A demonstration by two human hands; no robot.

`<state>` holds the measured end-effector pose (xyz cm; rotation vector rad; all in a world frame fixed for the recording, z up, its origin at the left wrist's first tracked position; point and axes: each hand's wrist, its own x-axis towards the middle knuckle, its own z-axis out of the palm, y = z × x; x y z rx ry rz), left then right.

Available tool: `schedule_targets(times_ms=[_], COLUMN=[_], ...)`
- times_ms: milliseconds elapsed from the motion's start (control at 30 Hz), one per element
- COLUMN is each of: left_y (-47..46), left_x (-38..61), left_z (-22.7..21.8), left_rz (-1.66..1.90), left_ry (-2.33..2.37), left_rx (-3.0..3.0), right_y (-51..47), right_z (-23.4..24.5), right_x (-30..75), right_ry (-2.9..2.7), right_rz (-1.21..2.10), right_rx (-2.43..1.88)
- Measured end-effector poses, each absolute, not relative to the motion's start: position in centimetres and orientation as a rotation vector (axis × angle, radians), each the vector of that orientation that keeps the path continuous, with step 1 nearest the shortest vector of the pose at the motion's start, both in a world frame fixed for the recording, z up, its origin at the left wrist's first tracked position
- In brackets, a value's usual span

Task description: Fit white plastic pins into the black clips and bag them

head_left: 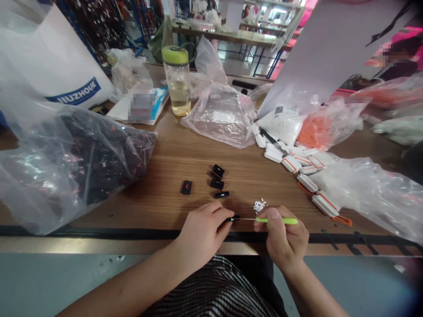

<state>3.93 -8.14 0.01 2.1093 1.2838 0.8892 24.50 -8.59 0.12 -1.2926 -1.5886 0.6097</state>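
My left hand [205, 231] pinches a small black connector [233, 218] at the table's near edge. My right hand [286, 240] grips a thin tool with a green handle [277, 220]; its metal tip points left into the connector. Just behind the tool lies a little heap of tiny white pieces [259, 205]. Several more black connectors [217, 178] lie loose on the wood further back, one [187, 187] apart to the left.
A big clear bag of black parts [76, 163] fills the left. White and orange parts [307, 169] spill from bags at right. A bottle with a green lid [177, 81], a clear bag [223, 116] and a white sheet [330, 48] stand behind.
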Motion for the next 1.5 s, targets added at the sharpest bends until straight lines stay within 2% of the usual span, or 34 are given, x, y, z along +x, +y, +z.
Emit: schedule_targets(times_ms=[500,867,933,1033,1100,1233,1500], left_y=[-8.2,-8.3,-8.4,-8.3,-7.6,-3.7,2.5], left_x=[3.8,4.0,3.8,3.4,2.8,1.8,2.0], left_z=[0.1,-0.1,0.2,1.4,2.4,3.6,2.5], left_rz=[0.878,0.812,0.764,0.695,0.701,0.802,0.843], left_ry=[1.274,1.312,1.324,1.321,1.345,1.425,1.403], left_rx=[2.103,2.169,2.236,2.37,2.441,2.503,2.302], right_y=[-8.7,-8.2,-7.8,-6.7,-5.6,-3.0,-0.7], right_z=[0.7,4.2,4.8,5.2,5.0,3.3,-0.5], right_x=[24.5,22.5,22.7,24.9,27.2,30.8,32.7], right_ry=[-1.717,-2.107,-2.05,-1.662,-1.462,-1.579,-1.519], right_rz=[0.526,0.378,0.453,0.462,0.362,0.374,0.318], right_rx=[-1.262,-1.322,-1.341,-1.423,-1.428,-1.522,-1.56])
